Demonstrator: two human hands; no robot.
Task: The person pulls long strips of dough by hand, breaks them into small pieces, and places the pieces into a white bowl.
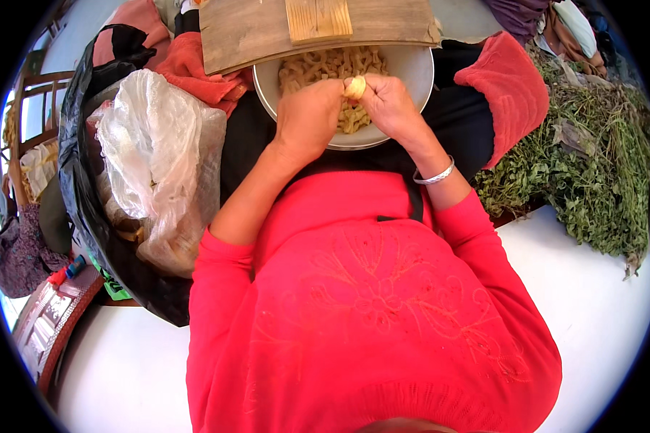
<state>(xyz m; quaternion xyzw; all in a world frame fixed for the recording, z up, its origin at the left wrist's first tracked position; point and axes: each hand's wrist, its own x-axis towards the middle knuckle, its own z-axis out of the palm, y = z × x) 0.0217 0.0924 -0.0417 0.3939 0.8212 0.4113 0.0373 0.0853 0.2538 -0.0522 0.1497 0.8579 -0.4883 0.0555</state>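
Observation:
Both hands meet above a metal basin (pixel 412 68) between my legs. My left hand (pixel 309 119) and my right hand (pixel 393 107) are closed, fingertips together, on a pale yellow folded strip (pixel 354 87). Its kind is unclear; it looks soft and is bent into a loop or knot. In the basin lie several similar yellowish, twisted pieces (pixel 354 119). A wooden board (pixel 245 32) covers the basin's far side, with a lighter wooden block (pixel 319 20) on top. A silver bangle (pixel 435 173) circles my right wrist.
To my left, a crumpled clear plastic bag (pixel 159 144) sits in a black plastic bag (pixel 87 180). On the right lies a large heap of drying green plants (pixel 592 159). Red cloths (pixel 509 90) cover my knees. Another person's patterned sleeve (pixel 32 238) shows at far left.

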